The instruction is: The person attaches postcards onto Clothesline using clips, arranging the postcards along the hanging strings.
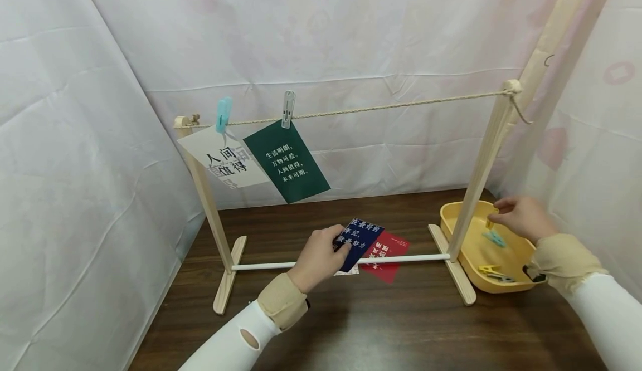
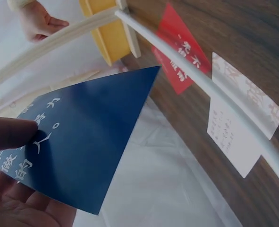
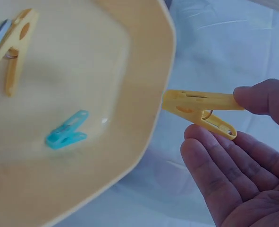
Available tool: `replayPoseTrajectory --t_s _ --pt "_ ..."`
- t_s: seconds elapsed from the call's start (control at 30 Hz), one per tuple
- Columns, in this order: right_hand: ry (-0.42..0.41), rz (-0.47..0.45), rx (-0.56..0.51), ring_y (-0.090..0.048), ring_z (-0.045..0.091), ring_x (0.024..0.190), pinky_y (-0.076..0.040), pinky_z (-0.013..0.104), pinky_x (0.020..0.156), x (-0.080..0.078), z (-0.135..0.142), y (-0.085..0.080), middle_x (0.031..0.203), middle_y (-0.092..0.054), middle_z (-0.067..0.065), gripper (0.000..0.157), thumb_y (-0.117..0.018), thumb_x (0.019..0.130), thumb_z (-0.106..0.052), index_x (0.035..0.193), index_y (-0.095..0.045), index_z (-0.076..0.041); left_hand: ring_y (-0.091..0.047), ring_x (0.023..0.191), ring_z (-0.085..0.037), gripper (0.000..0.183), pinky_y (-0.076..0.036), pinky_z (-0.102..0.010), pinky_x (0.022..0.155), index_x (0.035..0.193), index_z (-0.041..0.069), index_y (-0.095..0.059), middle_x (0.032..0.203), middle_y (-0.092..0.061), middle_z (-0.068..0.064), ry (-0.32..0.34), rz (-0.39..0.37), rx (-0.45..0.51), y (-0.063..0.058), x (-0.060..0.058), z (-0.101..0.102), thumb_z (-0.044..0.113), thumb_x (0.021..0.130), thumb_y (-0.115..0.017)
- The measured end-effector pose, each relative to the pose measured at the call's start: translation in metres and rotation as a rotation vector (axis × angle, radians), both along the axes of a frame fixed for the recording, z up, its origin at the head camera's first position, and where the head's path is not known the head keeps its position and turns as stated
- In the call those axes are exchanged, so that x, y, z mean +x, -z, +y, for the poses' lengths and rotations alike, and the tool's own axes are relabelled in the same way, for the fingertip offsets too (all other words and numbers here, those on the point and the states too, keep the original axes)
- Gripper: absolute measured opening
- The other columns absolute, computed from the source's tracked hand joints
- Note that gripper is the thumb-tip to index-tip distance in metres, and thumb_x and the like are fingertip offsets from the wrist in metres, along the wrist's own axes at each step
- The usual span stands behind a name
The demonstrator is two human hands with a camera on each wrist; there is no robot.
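My left hand (image 1: pixel 318 254) pinches a dark blue card (image 1: pixel 360 245) with white writing, thumb on top and fingers beneath. The card is raised and tilted near the white crossbar. At the far right, my right hand (image 1: pixel 526 219) holds a yellow clothespin (image 3: pixel 198 101) between thumb and fingers, just above the yellow tray (image 3: pixel 148 137). Inside the tray lie a teal clothespin (image 3: pixel 66 132) and another yellow clothespin (image 3: pixel 16 47) beside a greyish one. On the rope (image 1: pixel 401 105), a blue clip (image 1: pixel 223 115) holds a white card (image 1: pixel 241 173) and a clear clip (image 1: pixel 288 109) holds a green card (image 1: pixel 286 162).
A red card (image 1: pixel 396 245) and a white printed card (image 2: pixel 229 142) lie on the dark wood table (image 1: pixel 321 326). The wooden stand has a right post (image 1: pixel 481 170), close beside the tray, and a low white crossbar (image 1: pixel 421 258). White cloth (image 1: pixel 326 25) hangs behind.
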State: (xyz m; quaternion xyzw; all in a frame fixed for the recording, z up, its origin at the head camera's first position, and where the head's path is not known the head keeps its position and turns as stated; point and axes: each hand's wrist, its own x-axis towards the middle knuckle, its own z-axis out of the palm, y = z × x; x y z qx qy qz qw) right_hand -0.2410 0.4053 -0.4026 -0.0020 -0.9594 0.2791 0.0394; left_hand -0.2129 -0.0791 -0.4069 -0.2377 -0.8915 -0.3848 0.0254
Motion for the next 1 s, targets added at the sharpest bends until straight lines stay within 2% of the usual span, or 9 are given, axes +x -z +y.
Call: replayPoseTrajectory --t_s 0.13,0.4,0.53,0.73,0.83,1.0 --pt "0.003 0.013 -0.002 -0.074 0.044 0.094 -0.055 0.03 0.067 0.003 -0.004 -0.008 0.108 -0.075 0.035 0.048 -0.078 0.099 -0.022 0.123 -0.067 0.019 -0.077 0.082 -0.016 0.015 -0.068 -0.033 0.073 0.116 0.004 -0.076 0.109 -0.082 -0.014 -0.016 0.021 0.07 -0.004 0.0 0.002 0.013 0.104 -0.072" --pt "-0.004 0.07 -0.023 -0.076 0.035 0.091 -0.054 0.024 0.065 0.012 -0.016 -0.021 0.11 -0.076 0.033 0.046 -0.079 0.099 -0.021 0.124 -0.069 0.016 -0.079 0.087 -0.019 0.013 -0.068 -0.033 0.074 0.113 0.003 -0.077 0.109 -0.082 -0.015 -0.018 0.054 0.169 -0.01 0.0 0.008 0.008 0.102 -0.073" --pt "0.0 0.106 -0.039 -0.073 0.02 0.087 -0.053 0.02 0.066 0.016 -0.024 -0.028 0.11 -0.077 0.032 0.044 -0.079 0.099 -0.02 0.125 -0.07 0.014 -0.078 0.087 -0.017 0.013 -0.067 -0.032 0.075 0.113 0.003 -0.077 0.11 -0.082 -0.015 -0.016 0.042 0.201 -0.013 -0.001 0.009 0.007 0.102 -0.073" --pt "-0.001 0.173 -0.083 -0.06 -0.009 0.081 -0.051 0.014 0.066 0.026 -0.038 -0.042 0.109 -0.078 0.03 0.04 -0.079 0.099 -0.018 0.123 -0.071 0.013 -0.077 0.089 -0.015 0.015 -0.068 -0.034 0.08 0.116 0.004 -0.077 0.112 -0.082 -0.014 -0.018 0.006 0.25 -0.017 -0.002 0.009 0.008 0.103 -0.074" --pt "-0.006 0.202 -0.107 -0.058 -0.015 0.078 -0.051 0.013 0.065 0.032 -0.043 -0.048 0.107 -0.078 0.029 0.037 -0.08 0.099 -0.017 0.122 -0.072 0.011 -0.077 0.09 -0.016 0.017 -0.068 -0.035 0.082 0.118 0.004 -0.077 0.113 -0.082 -0.013 -0.022 -0.009 0.284 -0.02 -0.002 0.01 0.009 0.103 -0.074" --pt "-0.017 0.24 -0.116 -0.06 -0.014 0.077 -0.052 0.013 0.064 0.038 -0.051 -0.058 0.103 -0.079 0.024 0.032 -0.081 0.098 -0.015 0.119 -0.074 0.008 -0.081 0.095 -0.022 0.022 -0.068 -0.038 0.085 0.123 0.003 -0.077 0.115 -0.082 -0.014 -0.003 -0.029 0.358 -0.026 -0.002 0.013 0.008 0.102 -0.075"
